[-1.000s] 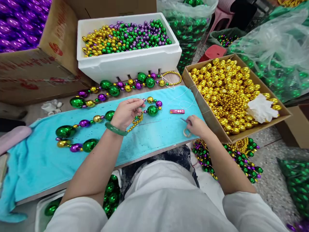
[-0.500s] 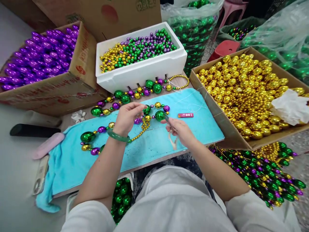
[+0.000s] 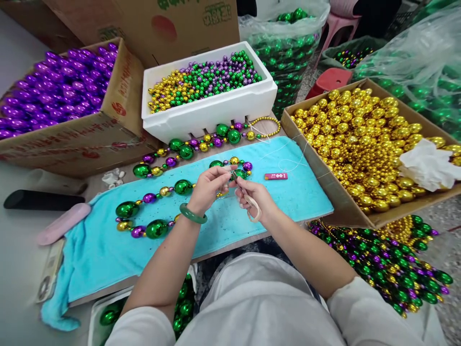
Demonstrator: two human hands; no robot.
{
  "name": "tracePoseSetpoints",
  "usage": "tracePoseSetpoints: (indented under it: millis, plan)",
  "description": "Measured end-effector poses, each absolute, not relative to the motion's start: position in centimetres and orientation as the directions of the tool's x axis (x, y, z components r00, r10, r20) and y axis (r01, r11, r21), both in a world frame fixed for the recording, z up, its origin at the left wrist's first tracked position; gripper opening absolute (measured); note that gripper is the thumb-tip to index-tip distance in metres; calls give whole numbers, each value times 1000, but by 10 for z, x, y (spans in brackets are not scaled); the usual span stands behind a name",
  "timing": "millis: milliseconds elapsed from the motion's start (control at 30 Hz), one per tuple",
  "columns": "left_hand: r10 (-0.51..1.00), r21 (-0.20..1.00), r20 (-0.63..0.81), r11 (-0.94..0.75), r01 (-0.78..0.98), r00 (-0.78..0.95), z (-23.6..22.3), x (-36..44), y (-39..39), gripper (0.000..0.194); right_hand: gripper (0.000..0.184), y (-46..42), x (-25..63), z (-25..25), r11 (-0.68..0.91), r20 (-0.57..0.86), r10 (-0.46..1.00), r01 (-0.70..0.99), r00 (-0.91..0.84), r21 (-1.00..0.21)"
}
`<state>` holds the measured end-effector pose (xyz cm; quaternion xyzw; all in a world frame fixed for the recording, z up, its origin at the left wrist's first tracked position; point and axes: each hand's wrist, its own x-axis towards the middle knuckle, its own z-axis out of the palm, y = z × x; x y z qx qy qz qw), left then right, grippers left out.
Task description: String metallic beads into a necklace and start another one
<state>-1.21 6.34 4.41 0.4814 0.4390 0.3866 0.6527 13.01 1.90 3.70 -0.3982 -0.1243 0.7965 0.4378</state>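
A bead necklace (image 3: pixel 158 202) of big green, gold and purple balls lies in a loop on the turquoise towel (image 3: pixel 108 250). My left hand (image 3: pixel 209 188), with a green bangle on the wrist, pinches the necklace's string near a large green ball. My right hand (image 3: pixel 254 197) is closed on small scissors (image 3: pixel 248 201) with cream handles, their tip at the spot where my left fingers pinch. A second necklace (image 3: pixel 194 146) lies behind, along the towel's far edge.
A white foam box (image 3: pixel 212 113) of mixed small beads stands behind the towel. A carton of gold balls (image 3: pixel 317 158) is at the right, a carton of purple balls (image 3: pixel 72 139) at the left. A red lighter (image 3: pixel 275 176) lies on the towel. Bead strands (image 3: pixel 378 259) pile on the floor.
My right hand picked up the scissors from the towel's right end and brought them left to my left hand at the necklace. The head camera swung left.
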Motion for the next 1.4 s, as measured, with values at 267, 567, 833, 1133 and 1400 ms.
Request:
tracePoseSetpoints:
  millis: [267, 567, 833, 1133, 1400]
  plan:
    - [878, 935, -223, 315, -161, 424, 33, -14, 68, 26, 31, 19, 130, 33, -599, -541, 783, -603, -305, -526]
    - [829, 962, -127, 237, -136, 544, 27, -19, 72, 26, 32, 19, 127, 28, -602, -556, 779, -595, -290, -533]
    - [834, 989, -34, 108, -102, 551, 24, -25, 77, 22, 33, 19, 126, 26, -613, -558, 777, -555, -291, -562]
    - [866, 999, -26, 12, 31, 499, 24, -21, 78, 22, 29, 21, 127, 26, -656, -599, 734, -565, -321, -500]
    - [950, 984, -81, 28, 176, 302, 22, -26, 78, 18, 37, 23, 165, 32, -411, -430, 903, -339, -23, -846]
